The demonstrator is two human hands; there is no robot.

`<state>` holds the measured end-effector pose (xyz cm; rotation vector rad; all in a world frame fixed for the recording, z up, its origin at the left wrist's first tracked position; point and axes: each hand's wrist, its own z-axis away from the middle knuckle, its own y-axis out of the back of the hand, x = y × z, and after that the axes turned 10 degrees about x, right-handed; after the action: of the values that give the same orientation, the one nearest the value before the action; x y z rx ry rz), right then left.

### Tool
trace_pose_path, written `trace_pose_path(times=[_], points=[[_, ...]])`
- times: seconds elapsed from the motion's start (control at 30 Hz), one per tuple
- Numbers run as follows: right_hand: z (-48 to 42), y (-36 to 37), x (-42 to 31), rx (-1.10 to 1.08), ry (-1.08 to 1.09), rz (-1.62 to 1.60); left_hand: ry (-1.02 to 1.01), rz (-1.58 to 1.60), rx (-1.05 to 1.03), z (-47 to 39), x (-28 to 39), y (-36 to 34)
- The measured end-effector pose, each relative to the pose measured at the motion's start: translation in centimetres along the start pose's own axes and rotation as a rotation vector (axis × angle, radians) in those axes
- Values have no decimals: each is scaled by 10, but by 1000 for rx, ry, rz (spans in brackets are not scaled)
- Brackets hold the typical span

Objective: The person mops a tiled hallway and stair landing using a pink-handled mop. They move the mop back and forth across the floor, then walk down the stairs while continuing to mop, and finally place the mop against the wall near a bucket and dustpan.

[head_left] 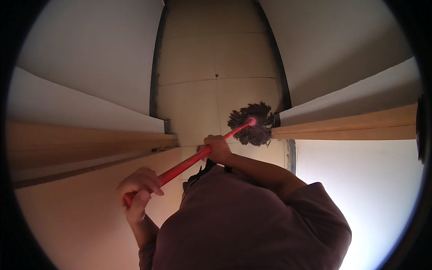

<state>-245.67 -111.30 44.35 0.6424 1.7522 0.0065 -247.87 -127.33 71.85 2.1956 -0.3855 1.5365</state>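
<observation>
A string mop with a red handle [184,165] slants from the lower left up to the right across my body. My left hand [139,192] is wrapped around its top end. Lower on the shaft, my right hand [217,148] grips it in front of my waist. The dark, shaggy mop head [251,135] rests on the tiled floor [189,108], spread around a pink socket [251,121]. It lies close to the right-hand door frame, and its strands seem to reach the foot of that frame.
Pale walls with dark skirting [156,67] bound a narrow passage ahead. Wooden door frames stand at left [84,138] and right [344,124]. A plain door-like panel [84,209] is beside my left arm. A small dark spot [216,75] marks a tile joint.
</observation>
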Motion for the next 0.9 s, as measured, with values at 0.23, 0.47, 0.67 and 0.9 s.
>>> trace_pose_path(times=[0.23,0.47,0.67,0.9], points=[[-38,-61,-48,-143,194,-132,-142,-172,38,-6,42,47],[-58,-112,-90,-312,183,-166,-245,-449,146,1,71,43],[-73,-147,-77,-278,183,-337,-219,-601,81,-14,62,17],[-97,-124,-65,-427,276,-235,-226,-745,111,-25,62,0]])
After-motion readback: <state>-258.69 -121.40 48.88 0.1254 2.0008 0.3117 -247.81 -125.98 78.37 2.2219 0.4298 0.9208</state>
